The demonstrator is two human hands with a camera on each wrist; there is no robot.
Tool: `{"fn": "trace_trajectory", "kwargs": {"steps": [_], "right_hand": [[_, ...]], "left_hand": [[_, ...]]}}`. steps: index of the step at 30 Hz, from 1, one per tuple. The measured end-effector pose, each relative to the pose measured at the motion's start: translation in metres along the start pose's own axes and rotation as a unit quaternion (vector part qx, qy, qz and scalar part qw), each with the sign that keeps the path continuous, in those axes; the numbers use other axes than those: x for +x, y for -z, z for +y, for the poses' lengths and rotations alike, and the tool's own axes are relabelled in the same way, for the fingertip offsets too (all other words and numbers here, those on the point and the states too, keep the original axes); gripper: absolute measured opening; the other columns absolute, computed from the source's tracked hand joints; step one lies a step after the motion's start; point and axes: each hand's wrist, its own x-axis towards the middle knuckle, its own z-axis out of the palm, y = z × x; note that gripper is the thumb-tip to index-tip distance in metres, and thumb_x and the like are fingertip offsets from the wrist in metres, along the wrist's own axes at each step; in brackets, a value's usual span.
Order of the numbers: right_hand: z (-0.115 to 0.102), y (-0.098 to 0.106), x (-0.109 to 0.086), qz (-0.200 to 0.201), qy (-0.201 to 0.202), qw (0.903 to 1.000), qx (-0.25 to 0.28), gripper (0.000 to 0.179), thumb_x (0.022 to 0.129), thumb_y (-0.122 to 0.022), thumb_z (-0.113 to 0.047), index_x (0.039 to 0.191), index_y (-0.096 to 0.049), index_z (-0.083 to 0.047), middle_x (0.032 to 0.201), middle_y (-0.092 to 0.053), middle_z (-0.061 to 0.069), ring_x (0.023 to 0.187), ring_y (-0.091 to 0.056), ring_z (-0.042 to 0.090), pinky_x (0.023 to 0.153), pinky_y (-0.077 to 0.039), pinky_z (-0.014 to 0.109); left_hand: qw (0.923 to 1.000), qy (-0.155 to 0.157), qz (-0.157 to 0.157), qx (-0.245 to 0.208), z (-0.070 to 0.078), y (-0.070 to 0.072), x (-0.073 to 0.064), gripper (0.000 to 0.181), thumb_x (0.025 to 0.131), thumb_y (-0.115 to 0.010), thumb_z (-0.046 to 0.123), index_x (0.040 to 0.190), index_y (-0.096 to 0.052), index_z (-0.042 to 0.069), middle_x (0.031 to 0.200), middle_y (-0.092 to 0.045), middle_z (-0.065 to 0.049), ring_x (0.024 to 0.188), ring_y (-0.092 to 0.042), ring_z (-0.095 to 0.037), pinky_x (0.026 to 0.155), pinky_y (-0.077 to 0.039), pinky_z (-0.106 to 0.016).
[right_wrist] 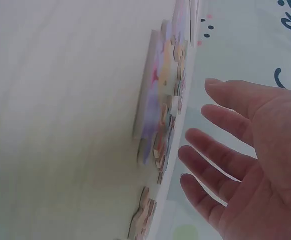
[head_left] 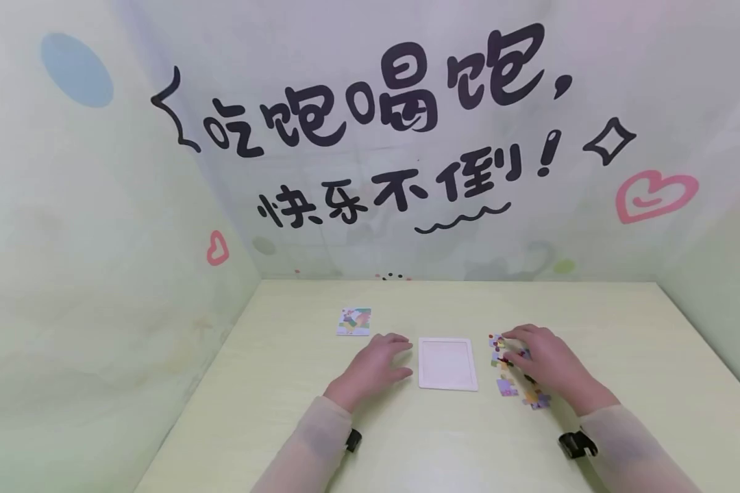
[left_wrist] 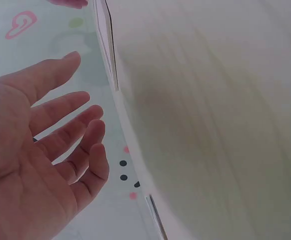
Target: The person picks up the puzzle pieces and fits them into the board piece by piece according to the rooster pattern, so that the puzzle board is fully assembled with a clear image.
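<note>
Left wall: it is carrying a blue oval [head_left: 77,70].
Card: the small picture card [head_left: 353,322] is lying flat toward the back of the worktop [head_left: 444,438], farther left than the other things and behind the left hand.
Left sleeve: the pale cloth [head_left: 311,438] is covering the forearm, and a black strap [head_left: 353,440] is showing at the wrist.
Left hand: this hand [head_left: 371,364] is reaching in beside the tray, fingers loosely bent and well parted from the thumb, holding nothing; the fingertips are pointing at the tray's left edge, near it but apart.
Tray: the white tray [head_left: 447,364] is lying flat between the two hands, its raised rim framing a pale pinkish floor.
Pieces: the puzzle pieces [head_left: 507,388] are lying in a loose cluster just right of the tray, showing purple, orange and green; several are hiding partly behind the right hand, and which ones are interlocking is too small to tell.
Right hand: this hand [head_left: 549,359] is hovering over the cluster, thumb and fingers spreading apart in a relaxed curve and gripping nothing; in the right wrist view the fingertips are showing clear of the pieces.
Right sleeve: the matching cloth [head_left: 629,445] is ending above a black strap at the wrist.
Back wall: dark lettering [head_left: 401,190] is running across it above the worktop.
</note>
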Motion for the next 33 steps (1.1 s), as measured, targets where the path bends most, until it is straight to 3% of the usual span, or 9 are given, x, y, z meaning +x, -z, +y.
{"fn": "trace_trajectory", "kwargs": {"steps": [11, 25, 33], "right_hand": [[0.006, -0.002, 0.006, -0.005, -0.006, 1.0, 0.006, 0.042, 0.095, -0.074, -0.021, 0.13, -0.068, -0.001, 0.136, -0.06, 0.028, 0.124, -0.054, 0.054, 0.1, -0.043, 0.071], [0.003, -0.002, 0.013, -0.022, -0.011, 0.9996, 0.013, 0.04, 0.096, -0.074, -0.023, 0.129, -0.069, -0.002, 0.134, -0.063, 0.026, 0.122, -0.055, 0.052, 0.099, -0.042, 0.071], [0.002, -0.004, 0.017, -0.024, -0.012, 0.9996, 0.01, 0.041, 0.096, -0.073, -0.026, 0.129, -0.069, -0.002, 0.133, -0.063, 0.026, 0.123, -0.055, 0.052, 0.1, -0.041, 0.073]], "left_hand": [[0.9994, -0.021, -0.016, 0.022, 0.016, -0.005, 0.009, 0.054, 0.095, -0.076, 0.033, 0.143, -0.062, 0.012, 0.153, -0.054, 0.0, 0.129, -0.051, -0.024, 0.104, -0.05, -0.033], [0.9952, -0.028, -0.04, 0.085, 0.018, -0.011, 0.015, 0.056, 0.093, -0.077, 0.037, 0.143, -0.063, 0.017, 0.16, -0.048, 0.0, 0.13, -0.051, -0.026, 0.099, -0.051, -0.035], [0.9946, -0.019, -0.047, 0.091, 0.019, -0.01, 0.016, 0.052, 0.094, -0.075, 0.038, 0.14, -0.065, 0.016, 0.156, -0.053, 0.003, 0.125, -0.052, -0.021, 0.096, -0.05, -0.031]]}}
